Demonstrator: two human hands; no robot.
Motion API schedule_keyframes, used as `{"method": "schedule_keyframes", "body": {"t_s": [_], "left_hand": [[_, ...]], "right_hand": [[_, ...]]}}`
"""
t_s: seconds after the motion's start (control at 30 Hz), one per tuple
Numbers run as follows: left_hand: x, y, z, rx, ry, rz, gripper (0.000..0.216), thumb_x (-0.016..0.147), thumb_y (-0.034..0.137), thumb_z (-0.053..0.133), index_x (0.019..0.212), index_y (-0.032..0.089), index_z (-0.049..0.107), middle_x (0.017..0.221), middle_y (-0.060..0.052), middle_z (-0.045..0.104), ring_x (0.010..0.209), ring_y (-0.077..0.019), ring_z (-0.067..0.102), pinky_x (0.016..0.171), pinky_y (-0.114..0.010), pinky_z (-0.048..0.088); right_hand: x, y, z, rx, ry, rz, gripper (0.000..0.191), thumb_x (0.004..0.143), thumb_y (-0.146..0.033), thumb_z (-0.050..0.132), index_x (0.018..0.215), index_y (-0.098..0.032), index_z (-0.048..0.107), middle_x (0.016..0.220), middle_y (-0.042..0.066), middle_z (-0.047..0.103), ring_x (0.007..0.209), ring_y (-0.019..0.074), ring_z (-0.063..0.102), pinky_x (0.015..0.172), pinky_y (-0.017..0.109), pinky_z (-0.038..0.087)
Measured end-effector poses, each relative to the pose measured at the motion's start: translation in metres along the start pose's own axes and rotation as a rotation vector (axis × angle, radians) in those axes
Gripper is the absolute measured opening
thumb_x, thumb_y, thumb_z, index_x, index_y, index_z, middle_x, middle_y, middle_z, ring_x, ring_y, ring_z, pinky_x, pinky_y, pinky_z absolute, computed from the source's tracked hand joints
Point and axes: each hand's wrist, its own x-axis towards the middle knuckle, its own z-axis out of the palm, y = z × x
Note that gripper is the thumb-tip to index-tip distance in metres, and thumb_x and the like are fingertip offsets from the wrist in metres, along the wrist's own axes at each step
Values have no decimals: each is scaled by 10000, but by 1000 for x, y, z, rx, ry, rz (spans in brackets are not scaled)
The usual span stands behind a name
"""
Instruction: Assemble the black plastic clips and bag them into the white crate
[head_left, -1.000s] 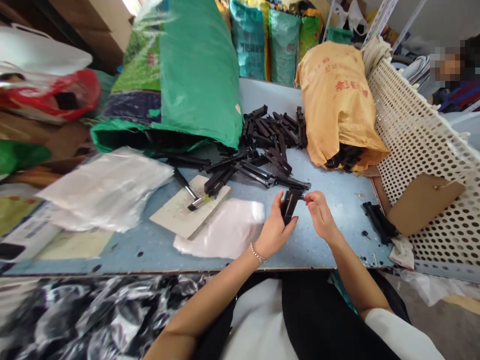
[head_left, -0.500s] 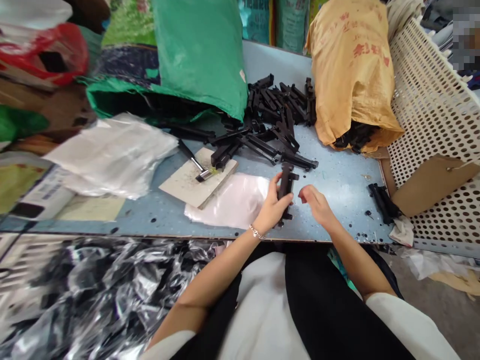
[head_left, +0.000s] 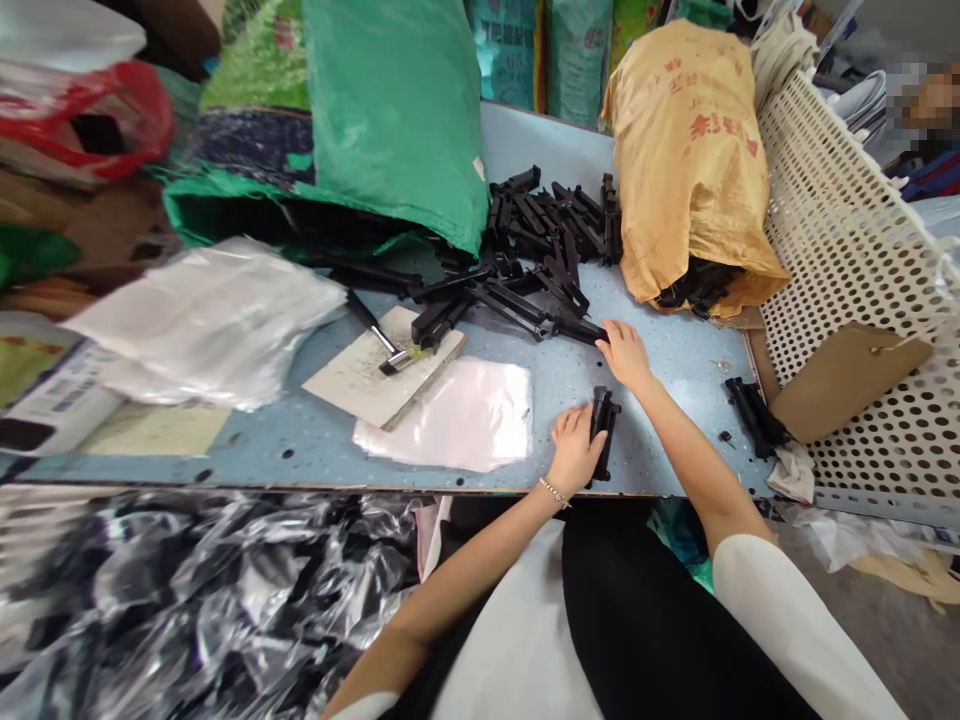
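Note:
My left hand [head_left: 576, 452] is closed on a black plastic part [head_left: 601, 428] held upright near the front edge of the blue table [head_left: 675, 370]. My right hand [head_left: 624, 352] reaches forward to the near end of a pile of black plastic parts [head_left: 541, 250] in the middle of the table. Its fingers rest on the closest part of that pile; whether they grip it I cannot tell.
A green sack [head_left: 375, 110] and a yellow sack [head_left: 688, 150] lie open toward the pile. A white board with a brush [head_left: 384, 362] and a clear bag [head_left: 457, 412] lie left of my hands. A perforated white basket [head_left: 847, 230] stands right, crumpled plastic [head_left: 187, 600] lies below the table edge.
My left hand has drawn the black part back toward the table's front edge. My right hand has left it and stretched forward to the pile.

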Motion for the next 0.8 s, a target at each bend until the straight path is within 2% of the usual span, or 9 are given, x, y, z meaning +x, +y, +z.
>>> {"method": "schedule_keyframes", "body": {"t_s": [0.1, 0.2, 0.3, 0.37, 0.43, 0.53, 0.6, 0.67, 0.8], "left_hand": [[10, -3, -6, -123, 4, -39, 538, 977, 334, 551, 1486, 177, 477, 1449, -195, 564, 1401, -341, 466, 1161, -584, 371], [27, -2, -35, -498, 69, 5, 639, 1009, 519, 491, 1560, 235, 338, 1503, -155, 520, 1420, -270, 478, 1172, -470, 397], [33, 13, -59, -779, 107, 56, 618, 974, 657, 483, 1420, 229, 483, 1384, -125, 605, 1314, -255, 566, 1125, -419, 451], [30, 28, -66, -873, 82, 59, 550, 942, 666, 544, 1252, 213, 577, 1191, -94, 675, 1090, -236, 656, 1004, -401, 529], [21, 42, -67, -909, 29, 57, 491, 912, 621, 628, 1193, 220, 594, 1062, -54, 683, 912, -198, 660, 882, -365, 563], [7, 56, -65, -897, -46, 50, 473, 895, 546, 686, 1239, 236, 592, 996, -34, 681, 912, -203, 652, 840, -342, 560], [2, 59, -65, -882, -61, 39, 478, 889, 513, 702, 1263, 235, 596, 994, -38, 684, 987, -227, 649, 870, -349, 554], [0, 59, -66, -892, -51, 4, 479, 879, 493, 719, 1265, 238, 596, 984, -35, 681, 993, -228, 649, 866, -345, 550], [3, 59, -75, -1046, 17, -182, 412, 863, 529, 719, 1122, 226, 616, 832, 3, 628, 697, -140, 602, 630, -263, 511]], "right_hand": [[4, -1, 7, 105, -69, 62, 412, 1020, -420, 426, 1155, -106, 657, 1176, 225, 661, 1197, 366, 550, 1054, 554, 401], [-35, -11, 15, 220, -165, 32, 510, 1059, -480, 275, 1078, -155, 668, 967, 113, 704, 945, 259, 648, 865, 425, 525], [-81, -24, 14, 436, -269, -57, 517, 1061, -539, 294, 1010, -194, 675, 904, 52, 699, 881, 208, 653, 816, 362, 533], [-98, -33, 7, 510, -117, -112, 473, 1052, -571, 345, 1005, -221, 659, 963, 53, 680, 958, 216, 633, 888, 384, 508], [-102, -42, -2, 429, 169, -193, 453, 1044, -596, 346, 1038, -240, 626, 1034, 71, 644, 1029, 239, 593, 953, 431, 463], [-92, -51, -15, 199, 398, -406, 430, 1028, -612, 362, 1005, -250, 591, 994, 81, 615, 995, 269, 545, 936, 479, 414], [-84, -56, -20, 99, 412, -488, 405, 1035, -576, 372, 899, -249, 569, 888, 64, 604, 897, 258, 524, 878, 467, 393], [-82, -60, -21, 108, 363, -450, 409, 1064, -507, 343, 814, -244, 529, 800, 39, 584, 810, 230, 514, 819, 433, 383], [-103, -62, -10, 183, 183, -387, 460, 1105, -449, 225, 831, -240, 530, 775, 14, 585, 761, 194, 540, 795, 397, 387]]}}
